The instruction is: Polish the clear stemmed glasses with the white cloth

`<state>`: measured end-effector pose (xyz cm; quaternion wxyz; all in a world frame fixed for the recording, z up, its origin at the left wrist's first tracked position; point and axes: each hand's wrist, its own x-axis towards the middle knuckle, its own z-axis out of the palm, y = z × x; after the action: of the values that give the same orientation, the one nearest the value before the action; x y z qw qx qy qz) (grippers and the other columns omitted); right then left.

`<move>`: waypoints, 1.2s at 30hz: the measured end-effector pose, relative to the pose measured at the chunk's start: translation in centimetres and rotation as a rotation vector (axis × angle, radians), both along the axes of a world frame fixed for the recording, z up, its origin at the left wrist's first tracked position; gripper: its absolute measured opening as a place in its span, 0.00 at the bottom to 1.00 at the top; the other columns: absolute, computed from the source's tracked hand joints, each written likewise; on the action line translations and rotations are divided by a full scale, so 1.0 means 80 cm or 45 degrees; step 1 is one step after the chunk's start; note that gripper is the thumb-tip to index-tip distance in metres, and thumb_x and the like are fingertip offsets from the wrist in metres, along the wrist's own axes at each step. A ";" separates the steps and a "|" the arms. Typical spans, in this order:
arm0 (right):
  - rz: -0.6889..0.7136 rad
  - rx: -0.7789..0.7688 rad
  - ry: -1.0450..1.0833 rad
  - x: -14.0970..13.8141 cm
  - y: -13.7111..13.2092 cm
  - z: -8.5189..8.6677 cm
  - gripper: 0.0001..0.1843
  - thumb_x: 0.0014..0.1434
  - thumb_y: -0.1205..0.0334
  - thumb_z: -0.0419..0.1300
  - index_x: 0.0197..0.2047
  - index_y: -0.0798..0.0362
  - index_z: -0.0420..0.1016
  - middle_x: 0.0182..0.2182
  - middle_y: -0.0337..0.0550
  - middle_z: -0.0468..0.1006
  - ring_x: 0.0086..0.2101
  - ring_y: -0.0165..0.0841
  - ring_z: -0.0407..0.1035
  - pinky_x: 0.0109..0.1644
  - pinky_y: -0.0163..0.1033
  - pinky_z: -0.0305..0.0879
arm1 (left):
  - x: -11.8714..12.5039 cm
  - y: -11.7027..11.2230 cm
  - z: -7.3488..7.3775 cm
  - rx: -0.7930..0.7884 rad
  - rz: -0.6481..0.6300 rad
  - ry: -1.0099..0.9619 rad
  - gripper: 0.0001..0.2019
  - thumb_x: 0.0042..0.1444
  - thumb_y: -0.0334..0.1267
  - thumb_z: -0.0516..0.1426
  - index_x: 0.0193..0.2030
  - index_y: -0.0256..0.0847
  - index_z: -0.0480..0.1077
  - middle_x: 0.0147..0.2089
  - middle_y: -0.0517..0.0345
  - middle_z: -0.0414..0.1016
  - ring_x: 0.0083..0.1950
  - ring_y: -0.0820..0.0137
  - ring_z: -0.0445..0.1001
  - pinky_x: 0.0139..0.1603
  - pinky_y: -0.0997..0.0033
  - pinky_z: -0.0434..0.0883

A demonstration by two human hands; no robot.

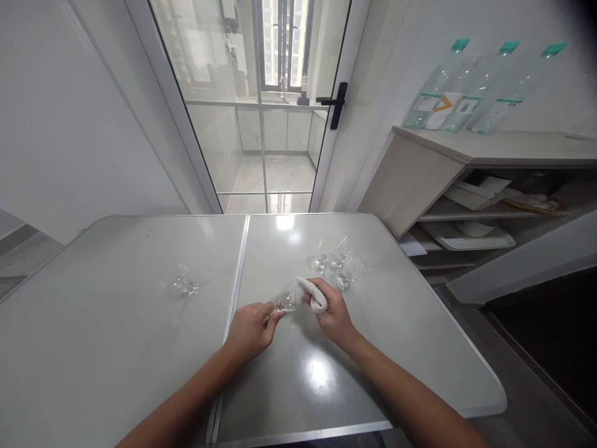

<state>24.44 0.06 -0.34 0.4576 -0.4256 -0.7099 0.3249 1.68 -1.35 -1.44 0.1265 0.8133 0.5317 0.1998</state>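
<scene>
My left hand (252,326) pinches the foot and stem of a small clear glass (288,300) held on its side above the grey table (116,348). The fingers of my right hand (332,313) are closed round a white cloth (311,290), which is pushed into the glass's bowl. Just beyond my right hand, a group of clear stemmed glasses (342,260) lies on the table. One more clear glass (181,282) lies alone on the table's left half.
A seam (237,274) splits the table down its middle. At the right a wooden shelf unit (466,180) carries three plastic bottles (471,87) with green caps. Behind the table is a glass door (261,106) with a black handle.
</scene>
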 end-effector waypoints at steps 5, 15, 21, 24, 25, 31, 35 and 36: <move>-0.204 0.165 -0.108 0.013 0.008 0.014 0.17 0.68 0.66 0.51 0.54 0.50 0.78 0.43 0.46 0.81 0.43 0.42 0.74 0.50 0.47 0.70 | -0.002 0.007 -0.001 -0.007 0.096 0.238 0.20 0.70 0.46 0.51 0.27 0.41 0.69 0.25 0.55 0.73 0.26 0.66 0.69 0.29 0.67 0.48; 0.278 0.256 -0.685 -0.021 -0.007 0.025 0.17 0.65 0.54 0.59 0.53 0.53 0.79 0.46 0.53 0.82 0.46 0.45 0.73 0.61 0.57 0.63 | 0.001 0.000 -0.005 0.364 -0.291 0.397 0.12 0.64 0.31 0.55 0.28 0.40 0.70 0.25 0.52 0.73 0.29 0.64 0.71 0.32 0.63 0.58; 0.366 -0.617 0.009 0.003 0.003 0.032 0.28 0.71 0.46 0.49 0.34 0.53 0.83 0.25 0.41 0.78 0.30 0.36 0.72 0.39 0.39 0.68 | 0.001 -0.004 -0.002 0.366 -0.472 0.228 0.15 0.68 0.38 0.53 0.28 0.42 0.68 0.25 0.54 0.71 0.29 0.66 0.69 0.31 0.63 0.59; 0.334 -0.912 0.537 0.003 0.004 0.032 0.33 0.70 0.40 0.45 0.41 0.55 0.84 0.31 0.46 0.82 0.35 0.40 0.76 0.45 0.43 0.71 | 0.005 -0.003 -0.002 0.219 -0.335 0.047 0.16 0.68 0.41 0.53 0.28 0.41 0.68 0.25 0.55 0.72 0.28 0.67 0.69 0.30 0.66 0.58; 0.319 -0.949 0.660 -0.001 0.003 0.031 0.34 0.69 0.39 0.44 0.45 0.55 0.83 0.33 0.48 0.83 0.36 0.42 0.77 0.46 0.44 0.71 | 0.008 -0.003 -0.002 0.116 -0.272 -0.065 0.17 0.69 0.43 0.53 0.27 0.41 0.68 0.25 0.56 0.72 0.27 0.68 0.69 0.30 0.67 0.59; 0.297 -0.898 0.819 -0.033 -0.016 0.015 0.46 0.69 0.32 0.32 0.54 0.57 0.79 0.39 0.55 0.84 0.44 0.46 0.78 0.49 0.49 0.72 | 0.023 -0.003 -0.001 -0.480 -0.075 -0.715 0.27 0.73 0.51 0.45 0.27 0.39 0.70 0.27 0.55 0.77 0.32 0.68 0.75 0.39 0.70 0.68; 0.399 -0.804 0.760 -0.040 -0.019 0.005 0.46 0.70 0.33 0.31 0.57 0.58 0.79 0.43 0.58 0.83 0.50 0.48 0.76 0.54 0.53 0.71 | 0.023 -0.003 -0.001 -0.484 -0.033 -0.749 0.25 0.73 0.50 0.44 0.32 0.39 0.72 0.34 0.53 0.79 0.38 0.65 0.76 0.44 0.67 0.70; 0.403 -0.758 0.740 -0.041 -0.019 0.003 0.44 0.71 0.34 0.33 0.59 0.56 0.77 0.45 0.58 0.83 0.51 0.48 0.75 0.56 0.53 0.70 | 0.023 -0.003 -0.001 -0.457 -0.016 -0.736 0.23 0.73 0.49 0.45 0.35 0.39 0.73 0.35 0.52 0.80 0.39 0.64 0.76 0.44 0.66 0.71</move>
<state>21.19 -1.43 -0.07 0.4402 -0.3159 -0.4835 0.6875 3.50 -1.57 -1.55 0.4144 0.6911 0.4954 0.3244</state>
